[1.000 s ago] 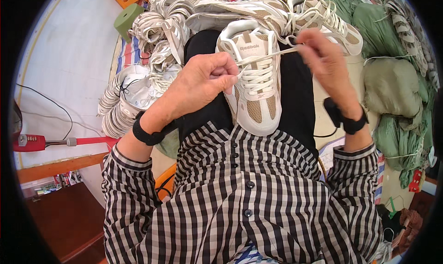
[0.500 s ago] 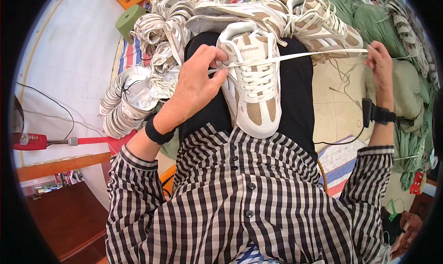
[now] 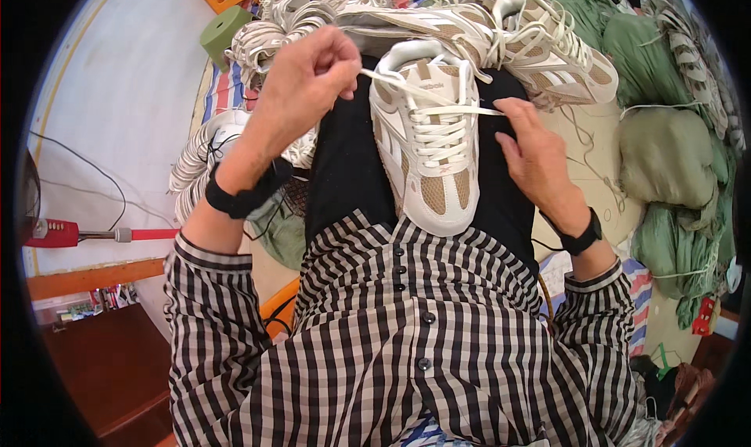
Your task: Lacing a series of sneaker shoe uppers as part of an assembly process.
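A white and tan sneaker [image 3: 450,212] rests across my black-trousered thighs, toe toward me. Its flat white shoelace [image 3: 440,143] criss-crosses the tongue. At the shoe's upper left, my left hand [image 3: 307,79] is closed, pinching one lace end, which stretches up from the top eyelets. On the right side my right hand [image 3: 540,156] has the other lace at its index fingertip, with the thumb set lower and apart from it. That lace runs nearly level from the shoe to the fingers.
Another sneaker [image 3: 559,52] lies beyond my knees beside more shoe uppers [image 3: 422,21]. Stacked uppers [image 3: 195,165] fill the left side, near a green roll [image 3: 224,36]. Green cloth bundles [image 3: 669,157] line the right. A red-handled tool [image 3: 59,233] sits at far left.
My left hand has moved up and left, drawing its lace end out from the shoe. My right hand has come in from the far right, close to the shoe's side.
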`<state>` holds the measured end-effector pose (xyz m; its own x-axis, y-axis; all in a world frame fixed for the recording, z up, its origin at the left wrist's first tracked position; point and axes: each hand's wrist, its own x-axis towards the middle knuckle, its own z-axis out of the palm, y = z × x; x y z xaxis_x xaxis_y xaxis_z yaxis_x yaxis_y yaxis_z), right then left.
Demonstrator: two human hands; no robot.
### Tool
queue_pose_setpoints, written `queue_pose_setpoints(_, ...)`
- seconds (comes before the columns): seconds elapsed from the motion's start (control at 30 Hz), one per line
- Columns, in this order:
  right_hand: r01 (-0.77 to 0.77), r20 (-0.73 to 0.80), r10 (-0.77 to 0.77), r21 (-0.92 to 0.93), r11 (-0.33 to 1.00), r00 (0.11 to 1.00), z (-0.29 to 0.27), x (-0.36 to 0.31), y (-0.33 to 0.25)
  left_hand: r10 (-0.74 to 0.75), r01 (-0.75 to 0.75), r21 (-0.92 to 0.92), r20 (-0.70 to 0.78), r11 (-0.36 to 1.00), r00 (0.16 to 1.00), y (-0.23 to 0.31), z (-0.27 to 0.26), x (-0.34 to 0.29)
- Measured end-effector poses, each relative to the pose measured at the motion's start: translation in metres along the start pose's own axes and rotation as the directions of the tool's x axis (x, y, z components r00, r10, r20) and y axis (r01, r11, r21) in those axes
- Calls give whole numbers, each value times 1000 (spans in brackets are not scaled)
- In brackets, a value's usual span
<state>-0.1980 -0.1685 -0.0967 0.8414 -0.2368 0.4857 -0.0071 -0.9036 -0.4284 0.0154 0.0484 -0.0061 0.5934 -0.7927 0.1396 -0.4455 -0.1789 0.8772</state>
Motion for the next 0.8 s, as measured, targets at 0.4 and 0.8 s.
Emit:
queue_pose_setpoints(0.4,115,-46,-136,-313,943,990,-6,20,15,301,-396,534,259,747,918,-19,-14,-27)
queue_pose_setpoints(0.8,-86,-150,3,-549,831,989,-62,17,54,376,-447,798,301,405,877,-30,-36,-56)
